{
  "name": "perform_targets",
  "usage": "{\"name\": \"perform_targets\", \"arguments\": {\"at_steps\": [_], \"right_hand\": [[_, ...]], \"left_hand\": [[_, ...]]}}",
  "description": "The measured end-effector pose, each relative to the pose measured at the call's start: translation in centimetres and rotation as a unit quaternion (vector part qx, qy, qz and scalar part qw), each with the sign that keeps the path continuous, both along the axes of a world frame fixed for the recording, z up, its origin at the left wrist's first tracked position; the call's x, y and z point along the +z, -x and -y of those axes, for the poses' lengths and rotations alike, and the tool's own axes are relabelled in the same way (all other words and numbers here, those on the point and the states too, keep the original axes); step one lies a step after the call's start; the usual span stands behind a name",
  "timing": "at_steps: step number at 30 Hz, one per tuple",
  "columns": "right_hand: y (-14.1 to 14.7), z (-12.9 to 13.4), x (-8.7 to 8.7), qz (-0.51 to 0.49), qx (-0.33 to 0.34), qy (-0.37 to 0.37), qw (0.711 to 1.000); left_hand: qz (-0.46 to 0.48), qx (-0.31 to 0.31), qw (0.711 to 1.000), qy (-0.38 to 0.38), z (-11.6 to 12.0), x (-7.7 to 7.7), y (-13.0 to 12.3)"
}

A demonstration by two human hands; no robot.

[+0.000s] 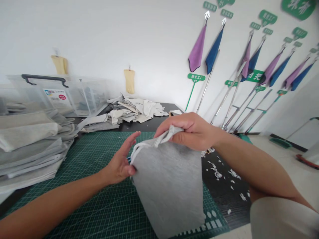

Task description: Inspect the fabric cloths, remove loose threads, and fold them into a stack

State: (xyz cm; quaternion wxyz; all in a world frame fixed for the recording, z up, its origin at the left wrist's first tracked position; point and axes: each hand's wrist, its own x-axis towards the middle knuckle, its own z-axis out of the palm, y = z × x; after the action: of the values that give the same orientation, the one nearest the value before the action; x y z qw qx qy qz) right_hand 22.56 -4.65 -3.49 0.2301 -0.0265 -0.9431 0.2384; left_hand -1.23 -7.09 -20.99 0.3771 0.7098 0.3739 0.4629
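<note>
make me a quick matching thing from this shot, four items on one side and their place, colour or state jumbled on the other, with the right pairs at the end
Column one
1. grey cloth
2. cutting mat
3. storage box
4. folded fabric stack

Column two
A. see-through, with a dark handle and a label on its front
B. at the left edge of the picture
C. gripped along its upper edge by the right hand
D. green, ruled with a pale grid

Right pairs
1-C, 2-D, 3-A, 4-B
</note>
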Motion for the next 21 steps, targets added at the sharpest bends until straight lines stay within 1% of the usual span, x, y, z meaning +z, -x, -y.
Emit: {"name": "perform_targets", "arguments": {"at_steps": [2, 4, 6, 9, 11, 16, 19, 21], "right_hand": [[0.8, 0.4, 0.2, 0.030, 0.032, -0.018, 0.999], [1.3, 0.5, 0.3, 0.039, 0.037, -0.033, 0.998], [1.6, 0.3, 0.5, 0.030, 0.023, -0.043, 0.998], [1.8, -0.2, 0.6, -0.005, -0.014, -0.048, 0.999], [1.9, -0.7, 0.5, -0.035, -0.037, -0.046, 0.998], [2.5, -2.4, -0.7, -0.078, -0.096, -0.045, 0.991], [3.0, -2.8, -1.4, -0.076, -0.106, -0.042, 0.991], [3.2, -2.6, -1.7, -0.058, -0.096, -0.032, 0.993]], "left_hand": [[0.038, -0.057, 0.998, -0.011, 0.4, 0.5, 0.2], [0.045, -0.113, 0.992, 0.017, 0.7, 0.8, 0.5], [0.037, -0.171, 0.982, 0.068, 1.2, 1.0, 0.7], [0.052, -0.257, 0.955, 0.136, 1.9, 1.2, 0.4], [0.077, -0.278, 0.945, 0.155, 2.5, 1.5, -0.1], [0.115, -0.290, 0.937, 0.159, 3.5, 1.7, -1.0], [0.140, -0.314, 0.924, 0.167, 3.6, 1.3, -1.3], [0.151, -0.319, 0.922, 0.161, 3.5, 0.9, -1.5]]}}
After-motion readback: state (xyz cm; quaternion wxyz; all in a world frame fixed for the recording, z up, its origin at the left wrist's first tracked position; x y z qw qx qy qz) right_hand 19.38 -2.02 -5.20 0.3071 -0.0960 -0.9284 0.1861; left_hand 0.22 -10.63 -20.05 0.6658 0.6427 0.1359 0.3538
